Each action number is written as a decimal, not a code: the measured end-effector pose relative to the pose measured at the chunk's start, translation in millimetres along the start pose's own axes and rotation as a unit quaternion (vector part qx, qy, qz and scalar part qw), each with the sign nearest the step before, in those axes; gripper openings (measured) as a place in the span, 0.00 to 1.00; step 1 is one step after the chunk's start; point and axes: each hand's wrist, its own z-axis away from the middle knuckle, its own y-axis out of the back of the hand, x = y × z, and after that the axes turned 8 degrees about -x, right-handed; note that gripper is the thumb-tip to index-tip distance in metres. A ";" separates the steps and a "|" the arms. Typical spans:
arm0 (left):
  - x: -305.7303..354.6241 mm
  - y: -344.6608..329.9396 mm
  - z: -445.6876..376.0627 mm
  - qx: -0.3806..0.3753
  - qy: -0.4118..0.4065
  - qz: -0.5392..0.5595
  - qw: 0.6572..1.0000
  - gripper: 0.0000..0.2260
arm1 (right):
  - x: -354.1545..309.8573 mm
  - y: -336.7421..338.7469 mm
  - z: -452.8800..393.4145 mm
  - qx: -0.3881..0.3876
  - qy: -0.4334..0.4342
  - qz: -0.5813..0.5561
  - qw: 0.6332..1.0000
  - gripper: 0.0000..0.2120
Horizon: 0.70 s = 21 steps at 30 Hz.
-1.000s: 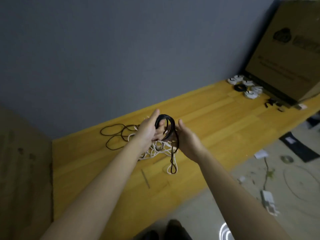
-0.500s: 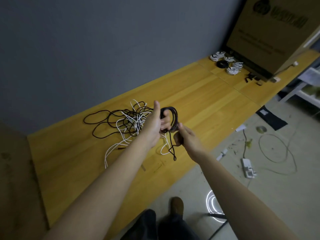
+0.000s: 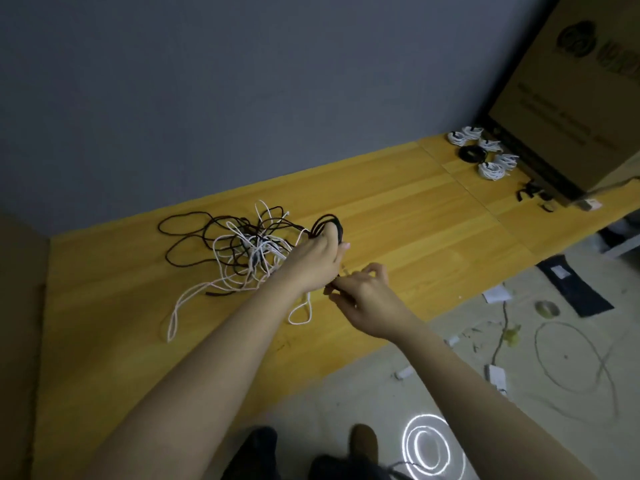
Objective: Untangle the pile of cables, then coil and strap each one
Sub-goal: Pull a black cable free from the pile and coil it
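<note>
1. Since half a sec ago: my right hand (image 3: 363, 292) dropped below and just beside my left hand (image 3: 317, 261); black coil (image 3: 327, 225) tipped away from me, towards the wall.
2. L hand: fingers curled round the black coil, held above the wooden bench (image 3: 398, 216); loops stick out past the fingertips.
3. R hand: fingers curled, pinching something dark and thin at the tips, prob. the coil's loose end; too small to be sure. Hands nearly touching.
4. Tangled pile (image 3: 242, 247): black + white cables mixed, lying on bench just left of my L hand; white loops trail towards bench front edge.
5. Finished bundles (image 3: 481, 152): several white coils + one black, far right of bench, beside cardboard box (image 3: 571, 98).
6. Black straps (image 3: 530, 195): few small pcs on bench near box.
7. Floor (image 3: 450, 375): scraps, loose wire loop.
</note>
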 end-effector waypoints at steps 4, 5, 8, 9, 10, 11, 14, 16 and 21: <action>20.0 -28.8 -10.6 0.002 0.056 0.043 0.998 0.15 | 65.2 29.0 10.8 0.049 -0.016 0.043 0.998 0.06; 24.2 -34.3 -11.6 0.005 0.069 0.047 0.997 0.17 | 79.9 31.2 11.3 0.048 -0.030 0.024 0.998 0.07; 34.1 -49.0 -12.0 -0.009 0.094 0.047 0.994 0.22 | 108.6 28.4 4.1 0.069 -0.028 -0.033 0.997 0.08; 35.9 -53.4 -11.1 -0.014 0.097 0.056 0.994 0.23 | 112.8 25.2 0.7 0.086 -0.018 -0.052 0.995 0.08; 37.1 -57.4 -10.1 -0.016 0.096 0.069 0.993 0.23 | 115.3 21.7 -2.9 0.107 -0.007 -0.074 0.992 0.07; 37.1 -60.2 -10.2 -0.018 0.089 0.080 0.993 0.24 | 118.8 18.7 -8.2 0.130 0.003 -0.095 0.987 0.08; 31.9 -71.8 -16.1 0.003 0.054 0.134 0.989 0.22 | 130.9 5.8 -23.8 0.186 0.002 -0.154 0.971 0.11; 22.4 -82.8 -26.5 0.050 0.031 0.194 0.979 0.19 | 143.6 -7.1 -38.1 0.214 -0.013 -0.205 0.955 0.13; 1.9 -111.3 -39.9 0.197 -0.016 0.273 0.941 0.21 | 161.8 -39.9 -52.2 0.257 0.026 -0.295 0.920 0.18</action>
